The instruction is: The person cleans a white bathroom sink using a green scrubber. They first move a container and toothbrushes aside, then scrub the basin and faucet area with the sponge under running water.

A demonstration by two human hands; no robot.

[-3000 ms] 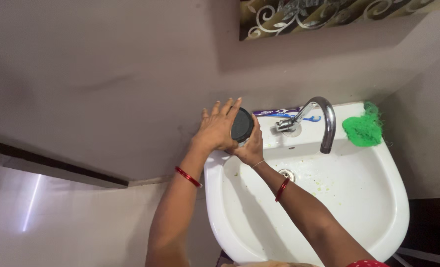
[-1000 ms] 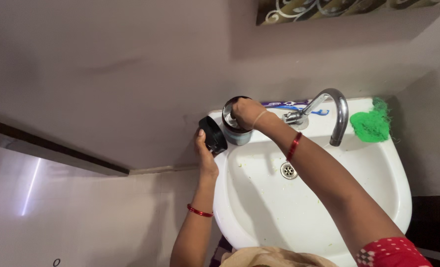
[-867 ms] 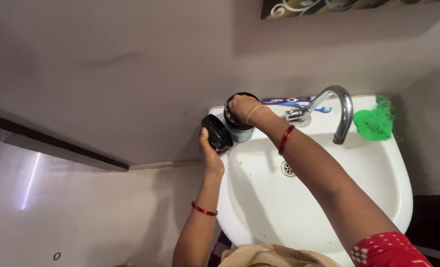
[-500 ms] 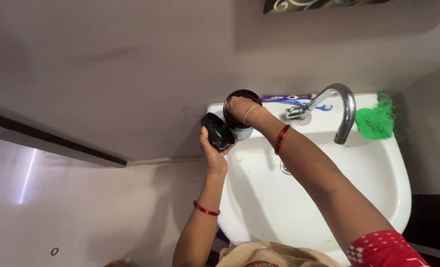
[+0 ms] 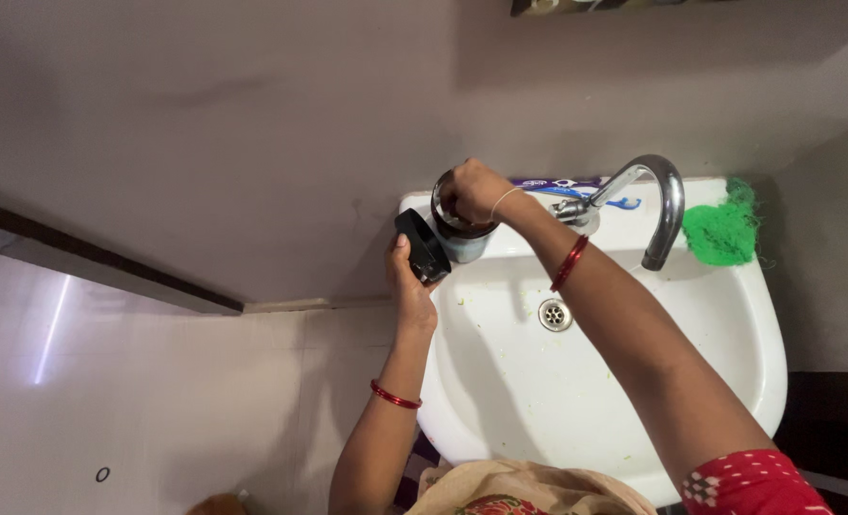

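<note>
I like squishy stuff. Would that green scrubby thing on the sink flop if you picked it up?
Probably, yes: the green scrubber looks like loose, fuzzy mesh with ragged edges, so it should feel light and floppy. It likely wouldn't roll, since it lies in a flat heap on the sink rim.

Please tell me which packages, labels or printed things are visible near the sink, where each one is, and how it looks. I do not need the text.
Tube: lies flat on the back ledge of the sink, behind the tap; long, purple, blue and white.
Jar: stands at the back left corner, right hand at its mouth; round, dark rim, pale blue-grey band.
Lid: held in left hand; round, black, plain.
</note>
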